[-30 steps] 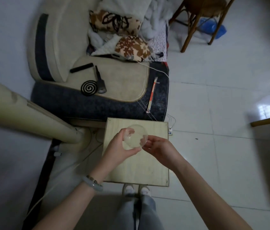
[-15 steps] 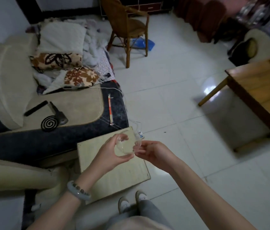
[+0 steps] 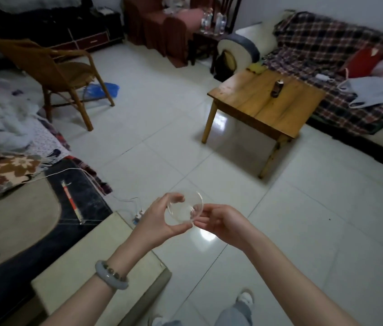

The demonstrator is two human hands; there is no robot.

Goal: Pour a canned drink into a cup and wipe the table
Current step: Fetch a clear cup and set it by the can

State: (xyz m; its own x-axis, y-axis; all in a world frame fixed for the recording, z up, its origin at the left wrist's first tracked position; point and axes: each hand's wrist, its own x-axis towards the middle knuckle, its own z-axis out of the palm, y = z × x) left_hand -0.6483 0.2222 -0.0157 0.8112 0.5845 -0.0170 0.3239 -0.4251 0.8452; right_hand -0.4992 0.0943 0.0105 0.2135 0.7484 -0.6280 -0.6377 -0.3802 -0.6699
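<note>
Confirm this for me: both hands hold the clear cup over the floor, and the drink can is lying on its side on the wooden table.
Not quite. The head view shows the can standing upright on the wooden table, not lying on its side. The rest holds: the left hand and right hand hold the clear cup over the floor.

can (image 3: 277, 88) label too small to read, plaid sofa (image 3: 341, 43) cut by right edge, feet (image 3: 246, 298) partly cropped
</note>
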